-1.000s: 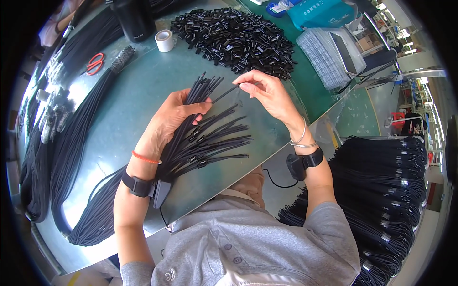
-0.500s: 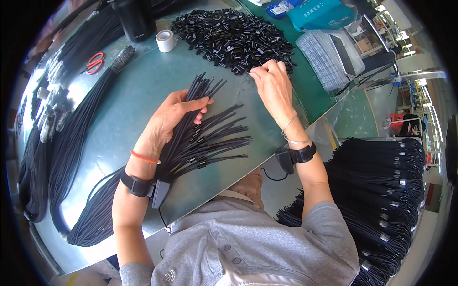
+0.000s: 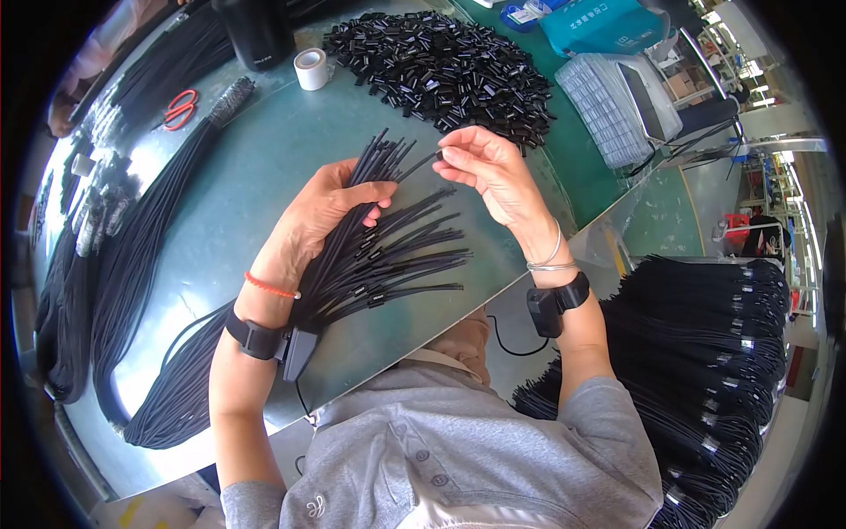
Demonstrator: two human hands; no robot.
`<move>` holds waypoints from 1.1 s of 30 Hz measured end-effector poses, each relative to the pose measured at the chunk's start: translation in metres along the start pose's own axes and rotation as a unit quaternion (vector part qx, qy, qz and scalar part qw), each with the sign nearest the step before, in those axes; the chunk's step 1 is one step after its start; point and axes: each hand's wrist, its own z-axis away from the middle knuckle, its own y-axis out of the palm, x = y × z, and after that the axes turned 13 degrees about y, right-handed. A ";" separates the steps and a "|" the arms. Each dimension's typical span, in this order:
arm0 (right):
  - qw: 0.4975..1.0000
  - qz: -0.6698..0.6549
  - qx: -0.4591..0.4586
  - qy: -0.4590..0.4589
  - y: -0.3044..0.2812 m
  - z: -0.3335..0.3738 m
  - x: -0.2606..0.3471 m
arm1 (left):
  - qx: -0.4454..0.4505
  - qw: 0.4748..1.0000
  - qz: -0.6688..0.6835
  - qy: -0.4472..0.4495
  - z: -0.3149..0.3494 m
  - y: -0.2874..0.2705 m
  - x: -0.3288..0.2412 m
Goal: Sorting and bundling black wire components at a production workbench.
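Observation:
My left hand (image 3: 319, 216) grips a fanned bundle of black cords (image 3: 388, 251) lying across the green table (image 3: 238, 194). Some cord ends carry small black clips. My right hand (image 3: 489, 167) pinches a small black clip (image 3: 439, 156) at the tip of one cord that sticks up from the bundle. Just beyond my right hand lies a heap of small black plastic clips (image 3: 441, 62). Both wrists wear black bands.
Long bundles of black cords (image 3: 132, 264) lie along the table's left side. Red-handled scissors (image 3: 179, 108), a white tape roll (image 3: 312, 68) and a black cylinder (image 3: 256, 31) stand at the back. A white tray (image 3: 604, 106) sits right. More cord bundles (image 3: 723, 353) hang beyond the table's right edge.
My right hand reached out to the clip heap, then came back to the cord tip with a clip in its fingers. My left hand kept its hold on the bundle.

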 end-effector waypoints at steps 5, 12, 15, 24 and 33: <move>1.000 0.010 0.014 0.011 0.005 0.003 0.002 | -0.003 1.000 -0.013 0.005 0.001 0.000 0.001; 0.998 0.062 0.008 -0.025 0.001 -0.001 0.010 | 0.003 1.000 -0.017 0.006 0.001 -0.002 -0.001; 0.996 0.087 0.015 -0.030 -0.002 -0.001 0.016 | -0.004 1.000 -0.028 0.000 0.001 -0.001 -0.003; 0.974 0.206 0.002 -0.093 0.000 0.000 0.023 | 0.003 0.999 -0.050 0.001 0.000 -0.002 -0.001; 0.697 0.625 -0.048 -0.349 0.053 0.026 -0.016 | -0.004 0.998 0.054 0.016 -0.001 -0.002 0.005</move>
